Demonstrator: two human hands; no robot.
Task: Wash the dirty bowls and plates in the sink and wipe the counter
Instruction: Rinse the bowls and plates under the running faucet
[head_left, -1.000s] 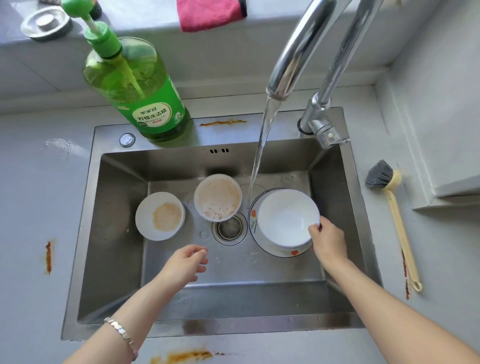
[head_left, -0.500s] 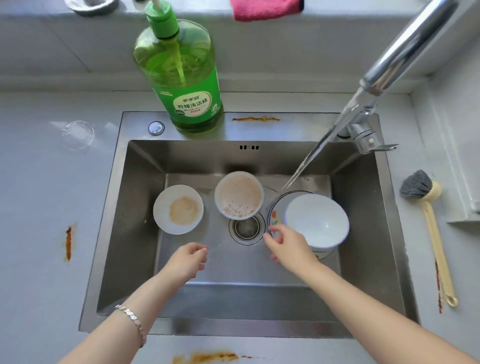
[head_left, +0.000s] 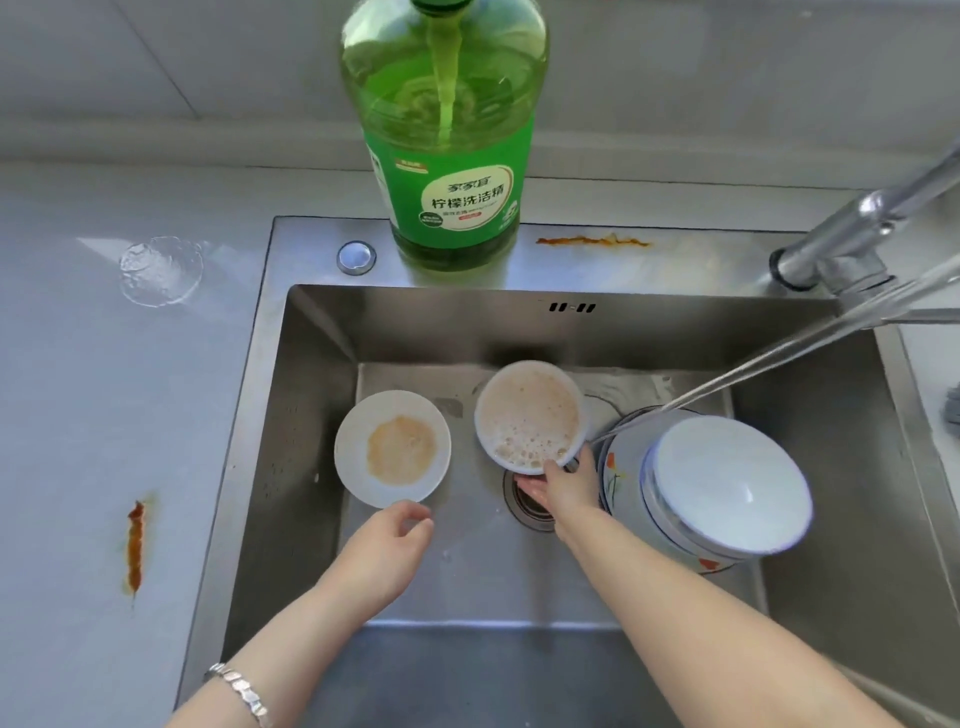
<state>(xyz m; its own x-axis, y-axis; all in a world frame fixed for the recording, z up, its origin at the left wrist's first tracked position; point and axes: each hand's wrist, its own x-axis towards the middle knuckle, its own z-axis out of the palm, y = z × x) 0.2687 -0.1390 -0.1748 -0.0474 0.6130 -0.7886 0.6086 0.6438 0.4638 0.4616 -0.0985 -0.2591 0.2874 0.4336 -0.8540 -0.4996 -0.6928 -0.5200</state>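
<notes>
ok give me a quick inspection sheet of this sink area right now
surface: counter has an orange-brown streak and a water puddle; another streak on the sink ledge
job's things: foamy bowl, stained saucer, white bowl sitting on a flowered plate, all in the sink
clutter: soap bottle on the ledge
grippers: right hand grips the foamy bowl's rim; left hand loose, holding nothing
cables: nothing seen
surroundings: faucet running; tiled wall behind

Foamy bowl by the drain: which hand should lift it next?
Right. The right hand grips the near rim of the foamy bowl; the left hand hovers empty by the stained dish.
</notes>
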